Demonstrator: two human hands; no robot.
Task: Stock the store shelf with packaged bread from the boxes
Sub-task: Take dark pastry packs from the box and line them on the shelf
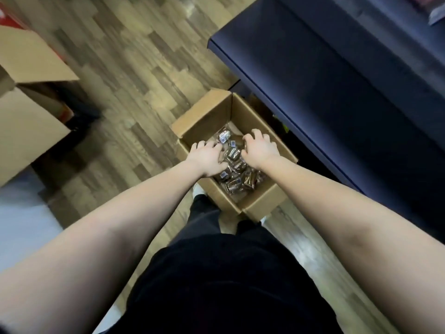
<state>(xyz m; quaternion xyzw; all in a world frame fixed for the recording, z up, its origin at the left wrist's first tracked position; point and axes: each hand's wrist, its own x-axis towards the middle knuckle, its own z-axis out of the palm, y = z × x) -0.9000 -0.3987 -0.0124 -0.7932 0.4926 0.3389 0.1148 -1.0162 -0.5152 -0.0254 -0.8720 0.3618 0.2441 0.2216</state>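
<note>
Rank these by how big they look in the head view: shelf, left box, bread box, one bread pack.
1. shelf, largest
2. left box, though the frame edge cuts it off, so only its visible part counts
3. bread box
4. bread pack, smallest by far

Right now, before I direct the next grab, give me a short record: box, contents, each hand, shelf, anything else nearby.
box: open cardboard box on the wood floor, next to the shelf
contents: loose bread packets in shiny wrap
left hand: inside the box, on the packets; grip unclear
right hand: inside the box, fingers curled over the packets; grip unclear
shelf: dark blue shelf, right of the box
other: larger carton at far left, flaps open
</note>
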